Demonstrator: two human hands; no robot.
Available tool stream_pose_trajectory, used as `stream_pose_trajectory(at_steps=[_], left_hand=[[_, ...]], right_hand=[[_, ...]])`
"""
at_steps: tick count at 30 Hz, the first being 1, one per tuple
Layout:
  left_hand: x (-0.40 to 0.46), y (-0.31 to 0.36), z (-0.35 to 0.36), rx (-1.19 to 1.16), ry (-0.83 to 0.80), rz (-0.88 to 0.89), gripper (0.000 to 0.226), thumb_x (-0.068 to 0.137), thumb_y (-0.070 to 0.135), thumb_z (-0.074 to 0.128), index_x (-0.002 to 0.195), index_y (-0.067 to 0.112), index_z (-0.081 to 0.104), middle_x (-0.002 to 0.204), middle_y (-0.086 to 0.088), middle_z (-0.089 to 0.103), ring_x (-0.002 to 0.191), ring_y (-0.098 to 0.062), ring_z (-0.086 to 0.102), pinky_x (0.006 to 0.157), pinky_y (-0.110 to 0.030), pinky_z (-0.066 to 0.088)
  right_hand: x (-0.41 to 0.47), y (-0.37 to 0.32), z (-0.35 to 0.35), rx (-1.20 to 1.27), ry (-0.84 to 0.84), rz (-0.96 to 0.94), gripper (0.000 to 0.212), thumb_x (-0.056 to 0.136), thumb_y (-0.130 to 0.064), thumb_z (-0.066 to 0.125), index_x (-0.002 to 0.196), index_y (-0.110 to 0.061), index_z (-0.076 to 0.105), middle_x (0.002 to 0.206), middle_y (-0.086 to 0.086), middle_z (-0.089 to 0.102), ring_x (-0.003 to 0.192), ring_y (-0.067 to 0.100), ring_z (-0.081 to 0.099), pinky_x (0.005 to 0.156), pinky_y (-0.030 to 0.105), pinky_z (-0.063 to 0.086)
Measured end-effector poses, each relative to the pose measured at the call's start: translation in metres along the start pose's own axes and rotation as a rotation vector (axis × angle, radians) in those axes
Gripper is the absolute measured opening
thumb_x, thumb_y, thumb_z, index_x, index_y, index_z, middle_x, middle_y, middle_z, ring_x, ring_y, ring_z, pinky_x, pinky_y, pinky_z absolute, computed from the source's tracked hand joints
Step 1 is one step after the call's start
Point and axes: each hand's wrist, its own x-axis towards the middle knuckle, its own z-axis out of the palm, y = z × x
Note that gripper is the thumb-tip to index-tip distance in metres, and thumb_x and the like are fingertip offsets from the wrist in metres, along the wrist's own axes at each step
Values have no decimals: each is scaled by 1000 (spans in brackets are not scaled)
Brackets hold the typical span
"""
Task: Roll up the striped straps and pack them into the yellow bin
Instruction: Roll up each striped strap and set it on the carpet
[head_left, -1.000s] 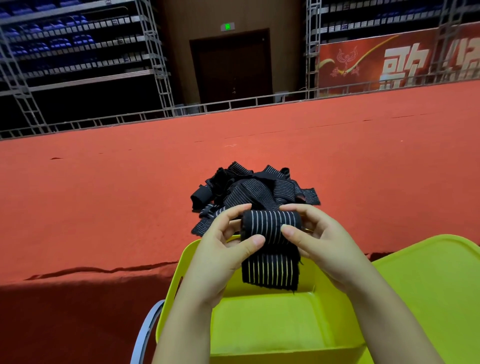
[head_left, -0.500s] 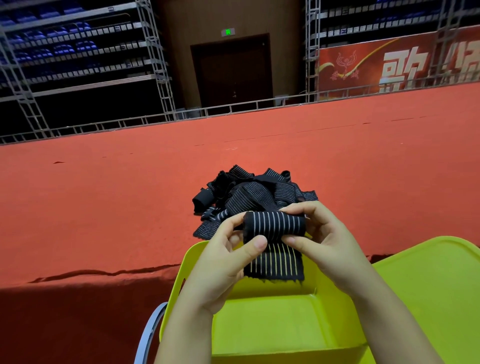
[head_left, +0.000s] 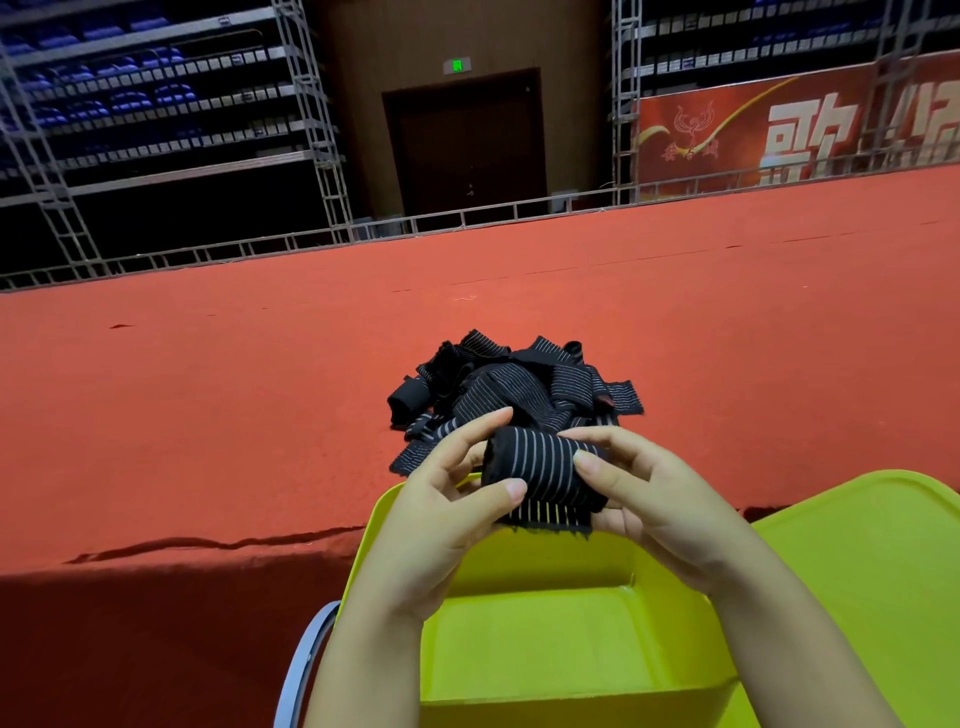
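Both hands close on a single striped strap (head_left: 540, 470) at the lower centre of the frame: the left hand (head_left: 447, 514) pinches the rolled end between thumb and curled fingers, while the right hand (head_left: 660, 499) grips the opposite end, its fingers wrapped over the top of the roll. The strap is black with thin pale stripes, wound into a thick roll — only a short loose tail hangs below it, its frayed edge just above the opening of the yellow bin (head_left: 545, 649).

The bin fills the bottom centre of the frame directly beneath the hands, and its visible floor shows no straps. A yellow lid (head_left: 872, 571) lies just beside it at lower right. A curved grey rim (head_left: 304, 670) shows at the bin's lower left; what it belongs to cannot be told.

Just beyond the hands, at mid-frame, a tangled heap of striped straps (head_left: 514, 384) sits on the red carpeted stage (head_left: 208, 415), near its front edge.

Farther back, a low metal railing (head_left: 467, 221) runs along the stage's far side. Behind it stand metal truss towers (head_left: 311, 119), tiers of blue seats (head_left: 124, 93) at upper left, a dark double door (head_left: 467, 145) under a green exit sign (head_left: 457, 66) at top centre, and a red banner (head_left: 800, 135) with white characters at upper right.
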Motion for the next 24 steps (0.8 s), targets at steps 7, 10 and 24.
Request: stream_pose_trajectory(at_steps=[7,10,24], left_hand=[[8,-9,10,-372,108,-71,63,73,8,68,133,11,50,121,-10,68,112,-24,65,81,-34,57],[10,-15,15,-390,160,-78,48,75,12,69,121,3,60,117,-15,69,109,-24,66,82,-30,57],[10,-10,16,99,151,151,39,86,1,67,116,26,66,109,11,72,104,-3,65,81,-18,51]], right_hand=[[4,9,18,-43,194,-173,42,65,-23,74,106,-21,64,100,0,68,83,19,68,79,41,57],[4,17,29,-32,254,-223,40,67,-20,75,105,-23,62,101,-3,68,84,15,68,76,35,57],[5,24,36,-222,267,-251,36,77,-11,77,106,-26,62,102,-11,71,97,1,64,81,21,52]])
